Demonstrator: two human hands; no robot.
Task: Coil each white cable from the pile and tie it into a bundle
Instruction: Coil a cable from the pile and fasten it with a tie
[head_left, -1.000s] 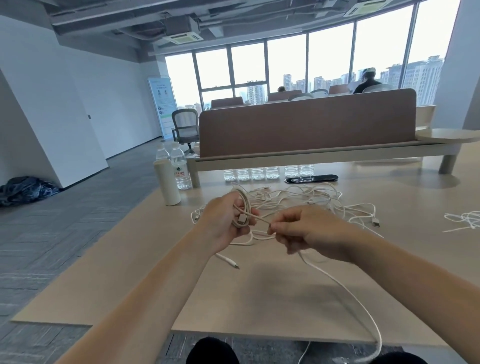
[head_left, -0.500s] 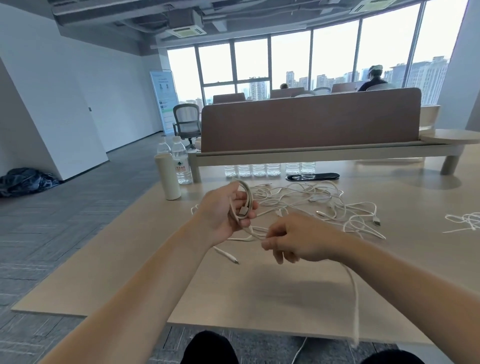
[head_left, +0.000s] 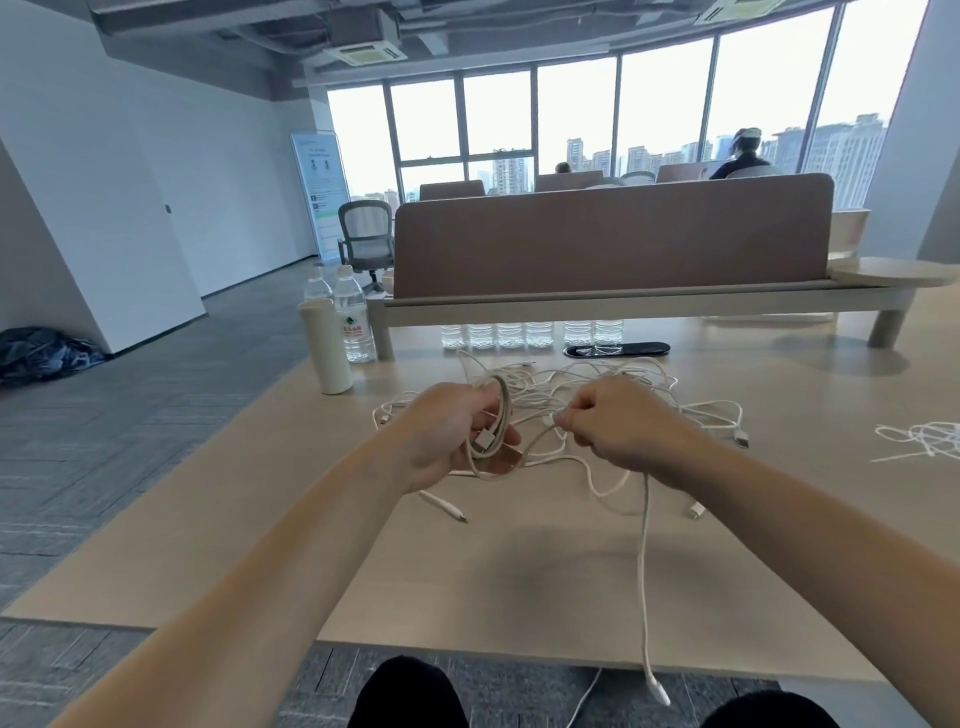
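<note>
We count two hands, the left hand (head_left: 457, 431) and the right hand (head_left: 618, 421), with one cable (head_left: 496, 415) gripped in them. On the tabletop (head_left: 519, 571) we find one pile of white cables (head_left: 613, 384), its strands too tangled to number, one smaller white heap (head_left: 924, 439), two tall water bottles (head_left: 353, 317), one row of six bottles (head_left: 524, 335), one cream flask (head_left: 324, 348) and one black oblong object (head_left: 615, 349)

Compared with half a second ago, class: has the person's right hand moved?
Yes. The right hand, pinching the white cable, has risen in view, away from the person and closer to the flat black object farther back.
</note>
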